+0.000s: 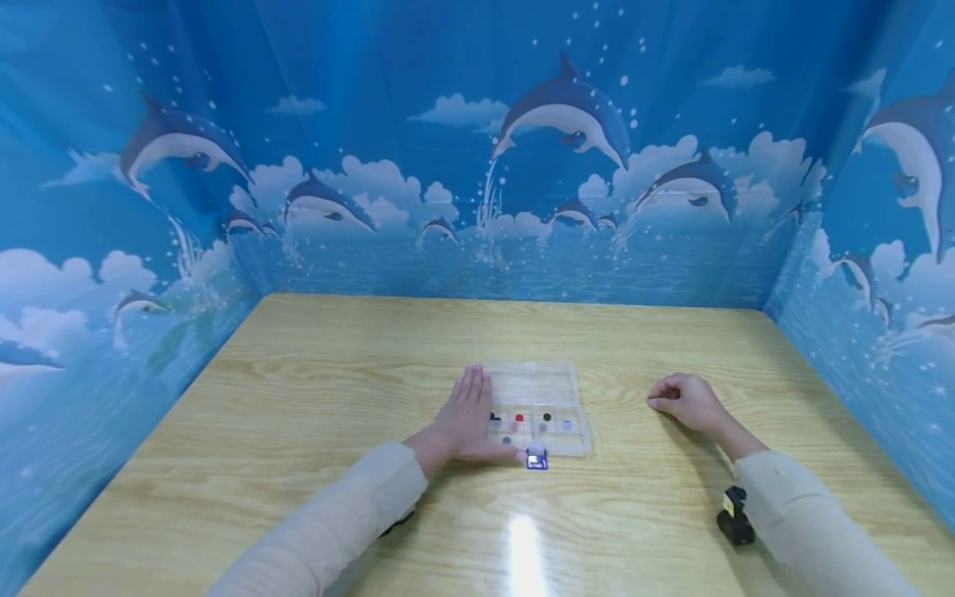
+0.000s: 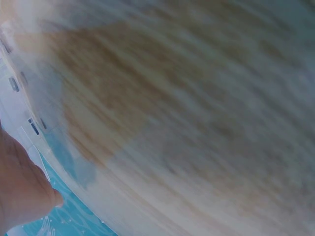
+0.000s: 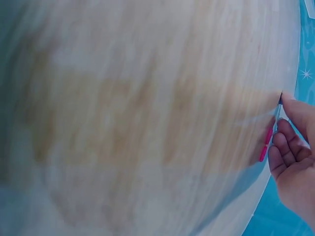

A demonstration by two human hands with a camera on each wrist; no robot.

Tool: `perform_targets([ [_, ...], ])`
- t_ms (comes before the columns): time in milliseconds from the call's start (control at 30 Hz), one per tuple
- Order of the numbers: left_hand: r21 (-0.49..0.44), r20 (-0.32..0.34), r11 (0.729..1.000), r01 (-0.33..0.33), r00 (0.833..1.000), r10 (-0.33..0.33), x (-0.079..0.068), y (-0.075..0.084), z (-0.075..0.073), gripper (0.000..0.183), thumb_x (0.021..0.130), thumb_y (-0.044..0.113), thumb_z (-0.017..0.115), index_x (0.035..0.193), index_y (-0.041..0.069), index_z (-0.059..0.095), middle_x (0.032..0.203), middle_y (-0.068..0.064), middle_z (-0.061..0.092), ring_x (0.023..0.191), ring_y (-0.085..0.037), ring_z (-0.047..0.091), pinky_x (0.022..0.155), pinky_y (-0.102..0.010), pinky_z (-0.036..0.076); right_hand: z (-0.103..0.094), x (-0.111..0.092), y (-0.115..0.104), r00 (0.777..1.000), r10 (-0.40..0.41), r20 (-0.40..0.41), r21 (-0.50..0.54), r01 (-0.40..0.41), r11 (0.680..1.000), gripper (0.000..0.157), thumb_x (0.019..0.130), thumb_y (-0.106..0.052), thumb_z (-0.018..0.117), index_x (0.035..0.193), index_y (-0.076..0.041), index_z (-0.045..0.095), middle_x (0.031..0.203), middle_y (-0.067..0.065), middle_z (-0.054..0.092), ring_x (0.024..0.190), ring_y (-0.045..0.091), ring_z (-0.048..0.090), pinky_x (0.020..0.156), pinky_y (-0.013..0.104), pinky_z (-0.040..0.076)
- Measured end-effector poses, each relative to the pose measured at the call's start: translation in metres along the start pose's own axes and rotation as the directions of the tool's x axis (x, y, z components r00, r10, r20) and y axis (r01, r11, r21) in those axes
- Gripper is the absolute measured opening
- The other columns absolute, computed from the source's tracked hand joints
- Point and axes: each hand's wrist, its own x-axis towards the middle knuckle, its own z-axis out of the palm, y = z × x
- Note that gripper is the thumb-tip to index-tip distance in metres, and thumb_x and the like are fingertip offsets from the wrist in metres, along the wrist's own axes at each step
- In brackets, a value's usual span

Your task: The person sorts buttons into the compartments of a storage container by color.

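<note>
A clear plastic compartment box (image 1: 572, 446) lies on the table with its lid (image 1: 530, 383) folded back. Small red, black, grey and blue pieces sit in its compartments. My left hand (image 1: 466, 423) lies along the box's left side with straight fingers, its thumb stretched along the near edge. Just past the thumb tip is a small blue-framed piece (image 1: 536, 458). To the right of the box, my right hand (image 1: 690, 404) is down at the table, thumb and forefinger pinching a small dark piece (image 3: 281, 100). A pink-red stick-like piece (image 3: 266, 145) lies beneath its curled fingers.
The wood-grain table (image 1: 336, 373) carries the box near its middle. Blue dolphin-print curtains (image 1: 418, 99) enclose its back and sides. A black wrist camera (image 1: 734, 518) sits on my right forearm, close over the table.
</note>
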Motion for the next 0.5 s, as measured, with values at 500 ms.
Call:
perform_targets([
  [500, -0.011, 0.001, 1.0, 0.003, 1.0, -0.003, -0.0009, 0.0008, -0.001, 0.126, 0.068, 0.081, 0.051, 0.147, -0.003, 0.0, 0.155, -0.021, -0.007, 0.144, -0.032, -0.007, 0.119, -0.04, 0.005, 0.0005, 0.0001, -0.0041, 1.0, 0.016, -0.009, -0.021, -0.016, 1.0, 0.008, 0.084, -0.007, 0.064, 0.079, -0.001, 0.064, 0.074, 0.007, 0.061, 0.066, 0.012, 0.047, 0.059, 0.025, 0.039],
])
